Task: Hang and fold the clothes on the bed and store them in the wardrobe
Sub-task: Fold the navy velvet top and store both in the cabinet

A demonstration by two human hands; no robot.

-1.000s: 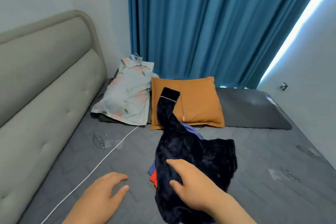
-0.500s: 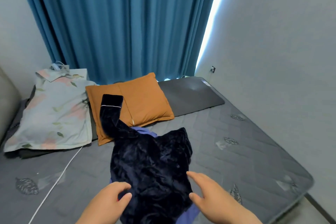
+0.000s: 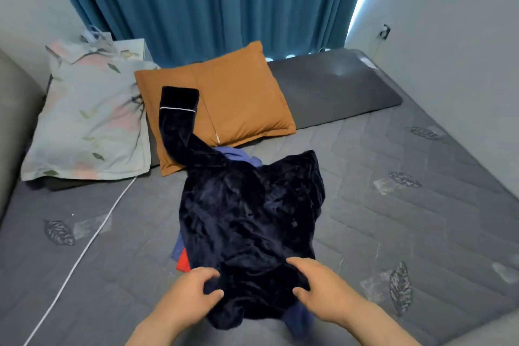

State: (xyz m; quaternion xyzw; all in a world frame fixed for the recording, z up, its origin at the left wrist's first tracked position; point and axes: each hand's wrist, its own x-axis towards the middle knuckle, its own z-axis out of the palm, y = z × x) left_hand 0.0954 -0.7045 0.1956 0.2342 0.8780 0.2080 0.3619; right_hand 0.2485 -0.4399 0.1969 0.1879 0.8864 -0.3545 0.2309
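Left hand (image 3: pixel 193 288) and right hand (image 3: pixel 318 286) each seem to pinch the dark velvet top (image 3: pixel 247 213) just before the orange pillow (image 3: pixel 241 93).

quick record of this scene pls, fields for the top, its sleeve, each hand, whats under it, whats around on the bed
garment: navy velvet top, crumpled on the mattress
sleeve: one sleeve reaches away onto the orange pillow
left grip: left hand pinches the top's near edge
right grip: right hand pinches the same edge
underneath: blue garment and red garment peek out
nearby: floral pillow, white cable, dark mat, blue curtain
wardrobe: not in view
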